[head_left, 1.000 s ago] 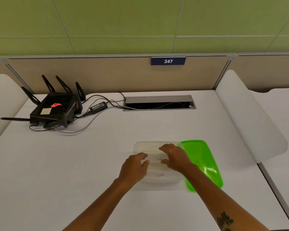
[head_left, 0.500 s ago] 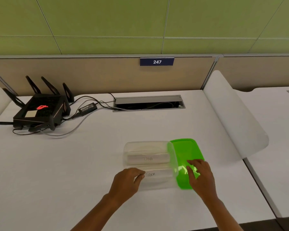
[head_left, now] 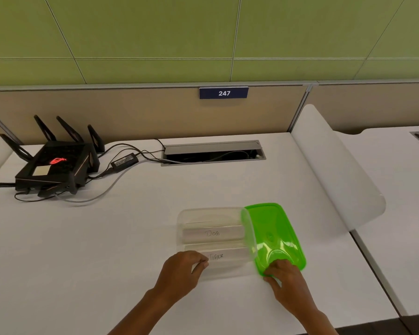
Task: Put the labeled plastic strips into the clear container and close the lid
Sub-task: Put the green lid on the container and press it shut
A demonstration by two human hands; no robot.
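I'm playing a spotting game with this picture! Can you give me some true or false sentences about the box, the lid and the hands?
1. The green lid is shut on the clear container. False: it lies beside it, leaning on its right rim.
2. The right hand grips the lid's near edge. True.
3. A strip in the container reads DOG. True.
4. The left hand is touching the black router. False: it rests at the container's near left corner.
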